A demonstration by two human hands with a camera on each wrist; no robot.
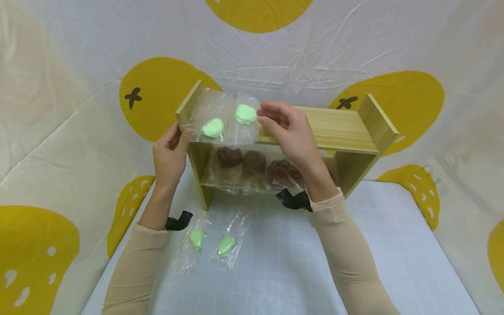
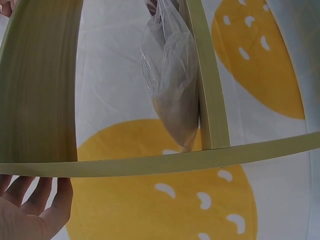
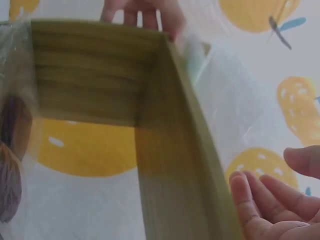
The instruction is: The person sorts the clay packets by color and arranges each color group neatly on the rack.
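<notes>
Two pale green lumps in clear plastic bags, the left bag (image 1: 214,127) and the right bag (image 1: 246,114), lie side by side on the top board of a small wooden shelf (image 1: 338,129), at its left end. My left hand (image 1: 170,153) touches the shelf's left side panel (image 2: 135,166), fingers against its outer face, thumb at the front edge by the left bag's corner. My right hand (image 1: 293,133) is above the top board with its fingertips right beside the right bag. Its fingers (image 3: 272,200) are relaxed, the thumb apart from them, with nothing between.
Several dark brown lumps in clear bags (image 1: 253,162) stand on the shelf's lower board. Two more bagged green lumps, a left one (image 1: 196,239) and a right one (image 1: 226,246), lie on the pale checked tablecloth (image 1: 271,267) in front. A patterned curtain (image 1: 275,57) hangs behind.
</notes>
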